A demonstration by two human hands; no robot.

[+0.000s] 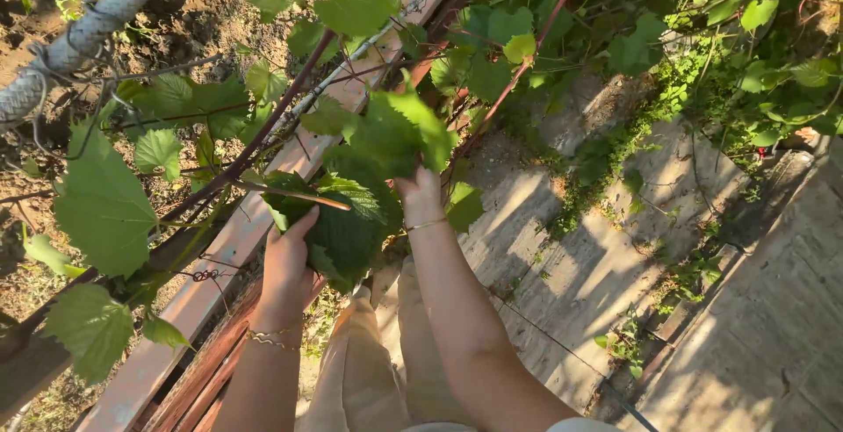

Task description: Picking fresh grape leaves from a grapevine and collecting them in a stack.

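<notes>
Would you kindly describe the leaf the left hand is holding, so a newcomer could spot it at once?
Start at the pale wooden rail running diagonally through the vine. Near its middle, the left hand grips a dark green leaf, with the right hand at its upper edge. Unlike its sunlit, yellow-green neighbours, it lies in shade between both hands.

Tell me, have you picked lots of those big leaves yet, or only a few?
Some look picked: the left hand holds a bunch of dark vine leaves stacked together. Right now the right hand is up on a bright green leaf on the vine. Many leaves hang along the reddish stems by the wooden rail, unpicked.
</notes>
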